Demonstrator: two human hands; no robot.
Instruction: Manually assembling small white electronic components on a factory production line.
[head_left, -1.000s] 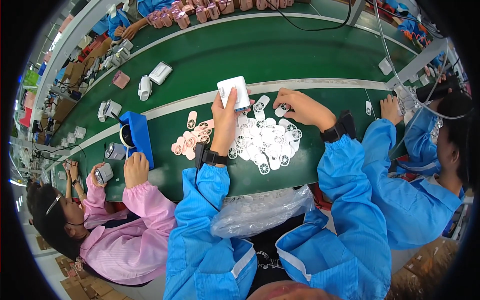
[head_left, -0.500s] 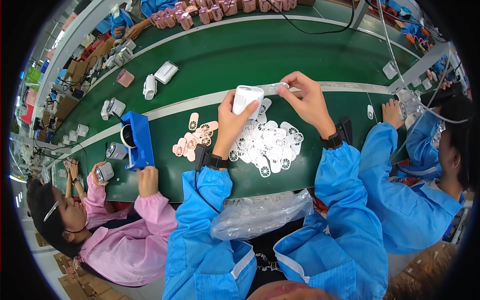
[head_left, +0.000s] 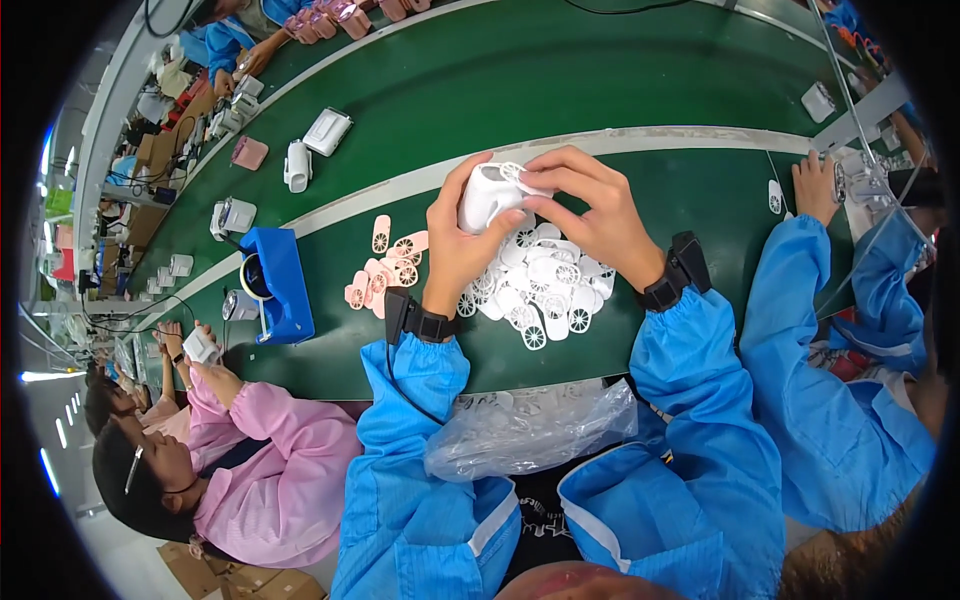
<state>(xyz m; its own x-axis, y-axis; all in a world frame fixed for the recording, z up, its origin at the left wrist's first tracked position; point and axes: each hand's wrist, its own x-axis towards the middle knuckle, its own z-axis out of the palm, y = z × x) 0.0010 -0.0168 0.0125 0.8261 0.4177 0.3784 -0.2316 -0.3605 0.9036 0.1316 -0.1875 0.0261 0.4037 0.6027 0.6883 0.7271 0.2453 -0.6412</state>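
A green work surface point(head_left: 690, 200) spans a workshop room with co-workers seated on both sides. The white rounded housing point(head_left: 478, 208) tilts with its recessed end upward and away from the wearer; its exact long axis is hard to judge. It sits between both hands above white spoked plates point(head_left: 555, 272): the left hand point(head_left: 455, 235) grips its side, while the right hand point(head_left: 605, 215) pinches a white spoked plate point(head_left: 512, 172) against that end.
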